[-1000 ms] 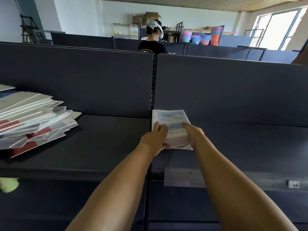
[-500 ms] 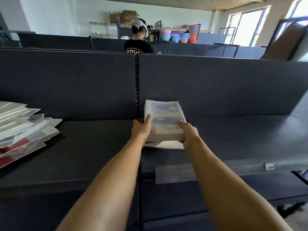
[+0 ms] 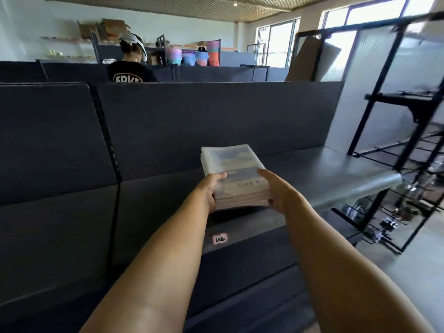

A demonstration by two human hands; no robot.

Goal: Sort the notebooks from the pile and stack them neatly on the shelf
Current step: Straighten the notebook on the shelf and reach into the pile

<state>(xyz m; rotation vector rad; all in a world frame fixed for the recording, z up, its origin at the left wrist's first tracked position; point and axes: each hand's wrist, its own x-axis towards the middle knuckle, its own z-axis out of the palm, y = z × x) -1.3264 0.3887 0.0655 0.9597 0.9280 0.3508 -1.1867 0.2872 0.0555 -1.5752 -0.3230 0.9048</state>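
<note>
Gripping a stack of notebooks (image 3: 234, 175) from both sides, the left hand (image 3: 211, 191) clamps the near-left edge with its thumb lying on the top cover, and the right hand (image 3: 276, 191) presses the opposite edge, fingers over the cover and the rest wrapped round the side. The stack sits just over the dark shelf (image 3: 324, 169), close to its front lip; I can't tell if the bottom is resting on it or raised a little.

My worry is the far end, away from both hands, where nothing holds the covers: they look slick, so a tilt could let the upper books slide back and fan out. Beneath the hands is the shelf's front edge, and releasing too near it might tip the lot off. Uneven squeeze could also skew the stack.
</note>
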